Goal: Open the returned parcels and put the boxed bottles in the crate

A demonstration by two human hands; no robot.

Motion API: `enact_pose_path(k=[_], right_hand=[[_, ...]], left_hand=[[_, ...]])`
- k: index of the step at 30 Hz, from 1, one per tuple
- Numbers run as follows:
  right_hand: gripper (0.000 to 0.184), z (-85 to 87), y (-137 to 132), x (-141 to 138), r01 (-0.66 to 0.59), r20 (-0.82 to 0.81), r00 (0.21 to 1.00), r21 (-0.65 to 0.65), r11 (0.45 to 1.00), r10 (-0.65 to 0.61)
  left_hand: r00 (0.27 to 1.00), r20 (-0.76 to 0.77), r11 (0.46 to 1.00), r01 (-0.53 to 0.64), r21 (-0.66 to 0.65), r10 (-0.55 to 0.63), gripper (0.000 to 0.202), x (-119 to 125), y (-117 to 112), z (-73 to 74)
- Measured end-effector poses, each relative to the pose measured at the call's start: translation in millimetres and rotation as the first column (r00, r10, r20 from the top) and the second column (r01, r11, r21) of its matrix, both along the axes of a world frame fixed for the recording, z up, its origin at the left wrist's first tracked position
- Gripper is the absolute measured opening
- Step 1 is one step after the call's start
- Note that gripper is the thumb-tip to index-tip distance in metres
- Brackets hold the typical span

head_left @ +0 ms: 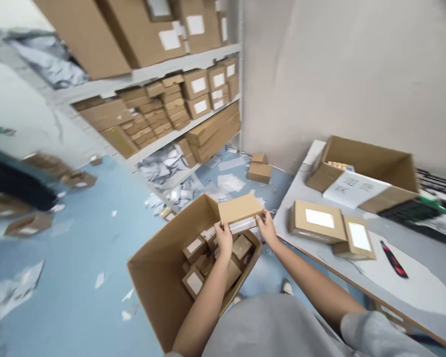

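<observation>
The flat cardboard box (240,208) is held over the far right rim of a large open carton (152,287), whose right side stands near the table's (436,267) edge; to the left, blue floor (107,248) stretches away, strewn with paper scraps. The left hand (224,239) and right hand (267,228) grasp the box at its near side, one toward each end. It is plain brown, with a whitish strip along its near face. Labelled boxes (317,221) and a red-and-black cutter (394,259) lie on the table; loaded shelves (186,62) stand far left.
</observation>
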State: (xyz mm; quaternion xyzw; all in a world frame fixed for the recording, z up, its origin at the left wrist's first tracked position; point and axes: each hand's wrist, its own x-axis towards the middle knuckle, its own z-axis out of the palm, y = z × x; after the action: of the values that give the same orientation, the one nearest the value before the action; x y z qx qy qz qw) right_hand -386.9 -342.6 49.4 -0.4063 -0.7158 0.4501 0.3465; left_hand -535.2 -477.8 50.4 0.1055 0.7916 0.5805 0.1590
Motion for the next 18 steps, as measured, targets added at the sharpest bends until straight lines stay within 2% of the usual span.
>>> enact_pose_path(k=[3,7,10,13,16,18], right_hand=[[0.052,25.5,46.5,78.3,0.216,-0.072,0.974,0.001,0.977,-0.215],[0.052,37.5,98.8,196.6,0.372,-0.105,0.923,0.000,0.928,-0.370],[0.055,33.1,127.4,277.9,0.382,-0.112,0.918,-0.018,0.924,-0.382],[0.056,20.9,149.2,341.3,0.365,-0.141,0.919,-0.048,0.930,-0.369],[0.058,4.4,166.2,385.0,0.311,-0.151,0.933,-0.115,0.943,-0.326],[0.064,-6.7,174.2,403.6,0.266,-0.117,0.951,-0.165,0.950,-0.286]], left_hand=[[0.985,-0.021,0.985,0.171,-0.032,-0.172,0.016,59.1,66.8,24.3],[0.931,-0.079,0.934,0.355,-0.040,-0.357,0.015,155.0,148.7,37.4],[0.891,-0.111,0.898,0.437,-0.055,-0.440,0.015,222.2,200.9,38.0],[0.851,-0.083,0.855,0.512,-0.086,-0.518,0.015,271.7,244.1,34.7],[0.809,-0.042,0.808,0.582,-0.090,-0.587,0.019,300.1,273.8,26.6],[0.781,-0.042,0.782,0.620,-0.068,-0.623,0.026,309.5,282.9,17.8]])
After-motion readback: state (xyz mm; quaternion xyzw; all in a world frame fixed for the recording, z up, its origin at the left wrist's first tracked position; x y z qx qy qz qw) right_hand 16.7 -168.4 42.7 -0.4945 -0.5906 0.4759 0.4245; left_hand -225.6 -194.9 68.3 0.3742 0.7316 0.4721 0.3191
